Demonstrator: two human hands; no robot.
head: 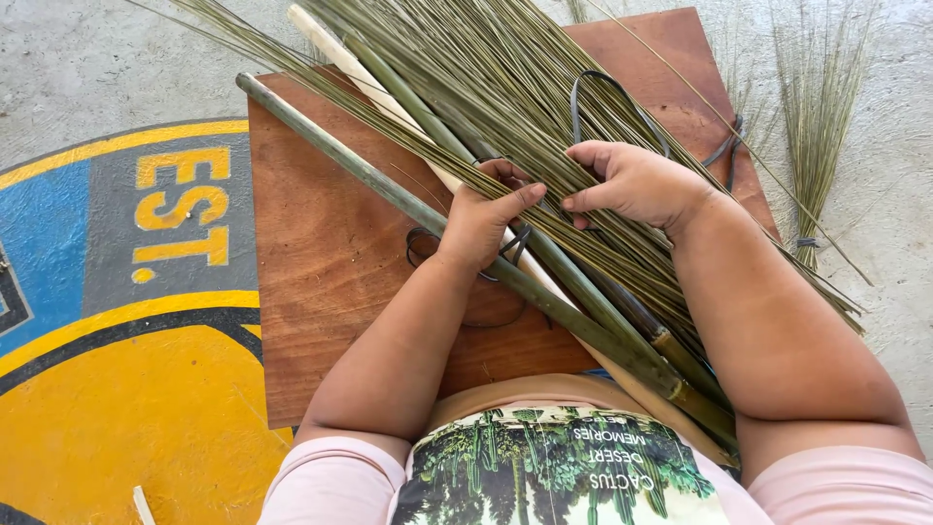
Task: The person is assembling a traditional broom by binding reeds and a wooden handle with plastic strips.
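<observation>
A thick bundle of thin green-brown plant ribs [505, 87] lies slanted across a reddish wooden board [330, 253]. Under and beside it run green bamboo sticks [350, 160] and one pale stick [335, 47]. My left hand [483, 216] grips the bundle from the left, fingers curled over the ribs. My right hand [632, 180] presses on the same ribs just to the right, fingertips nearly meeting the left hand's. A black cord loop [598, 83] lies on the bundle beyond my right hand.
Another small tied sheaf of ribs [814, 117] rests on the concrete floor at the right. A painted blue and yellow floor emblem [117, 331] fills the left. More black cord [423, 245] lies on the board near my left wrist.
</observation>
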